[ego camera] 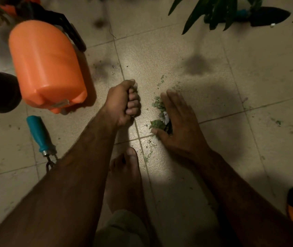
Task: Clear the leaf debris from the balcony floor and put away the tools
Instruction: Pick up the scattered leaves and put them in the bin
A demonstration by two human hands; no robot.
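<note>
On the tiled floor (pixel 213 86), a small leaf pile (pixel 160 113) lies against the flat, open right hand (pixel 179 122). Just left of the pile, the left hand (pixel 122 104) is fisted, green bits showing at its fingers.

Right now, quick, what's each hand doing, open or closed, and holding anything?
Left hand: closed in a fist, with a few leaf bits showing at the fingers.
Right hand: open, flat on the floor, cupped against the leaf pile.
</note>
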